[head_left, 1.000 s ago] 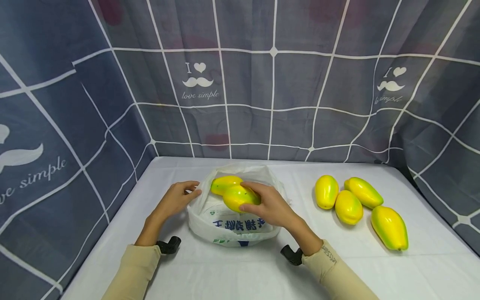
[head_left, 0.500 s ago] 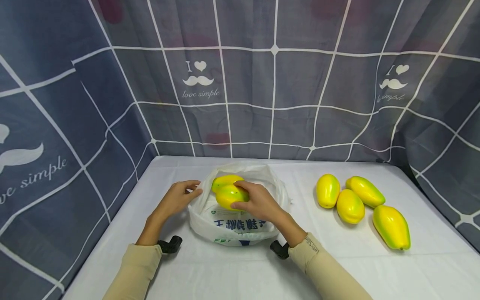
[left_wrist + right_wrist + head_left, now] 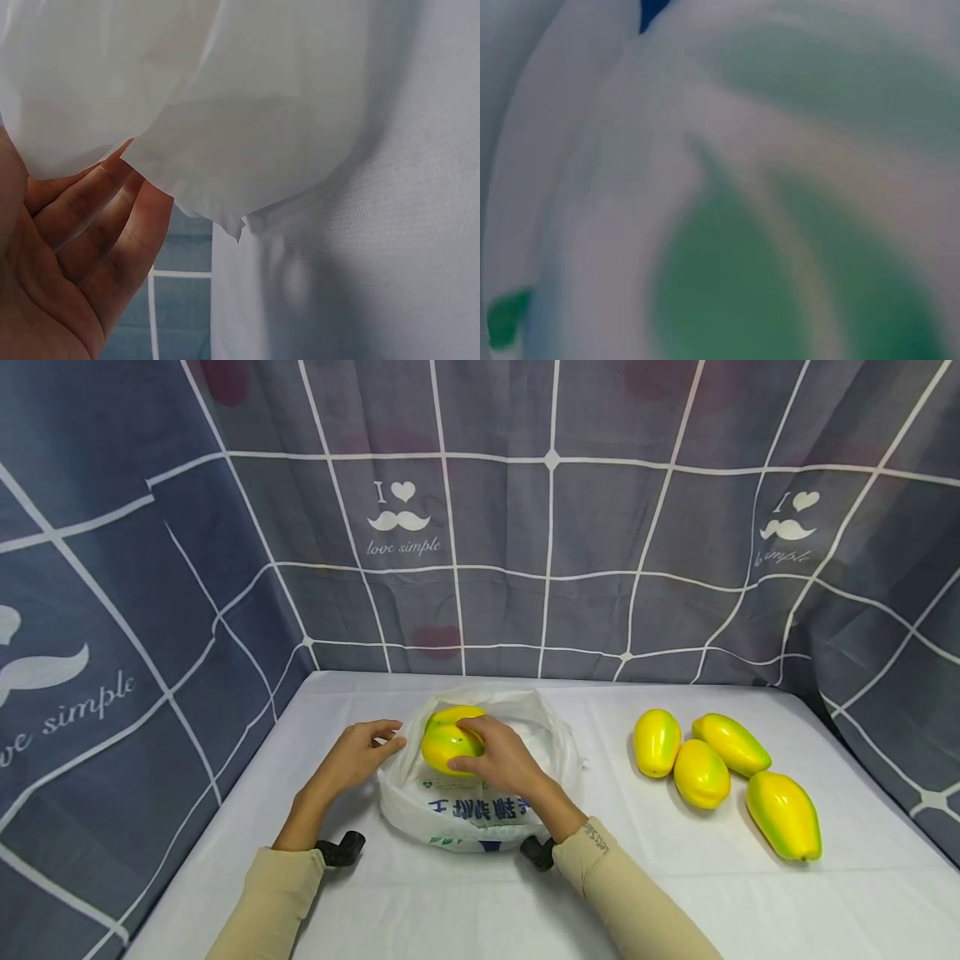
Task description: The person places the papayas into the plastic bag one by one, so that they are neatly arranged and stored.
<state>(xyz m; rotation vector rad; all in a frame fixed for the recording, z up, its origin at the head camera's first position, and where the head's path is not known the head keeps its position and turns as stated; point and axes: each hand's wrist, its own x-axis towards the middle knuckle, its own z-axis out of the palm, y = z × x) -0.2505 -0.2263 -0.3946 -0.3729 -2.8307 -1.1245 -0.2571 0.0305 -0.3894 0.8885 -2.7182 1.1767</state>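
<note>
A white plastic bag (image 3: 480, 835) with blue and green print stands with its mouth open on the table. My right hand (image 3: 504, 758) grips a yellow-green papaya (image 3: 448, 747) inside the mouth, thumb in front and fingers behind. Another papaya (image 3: 459, 715) lies in the bag just behind it, partly covered. At the bag's left rim my left hand (image 3: 363, 752) holds the edge; in the left wrist view the thin plastic (image 3: 225, 142) hides the fingertips. The right wrist view shows only blurred green print on the bag (image 3: 727, 285).
Several more papayas (image 3: 701, 774) lie grouped on the white tablecloth (image 3: 675, 893) at the right. Dark grey curtains (image 3: 495, 527) with white lines enclose the table at the back and both sides.
The right hand has moved left with its papaya, bringing it in front of the papaya in the bag. The left hand has stayed at the rim.
</note>
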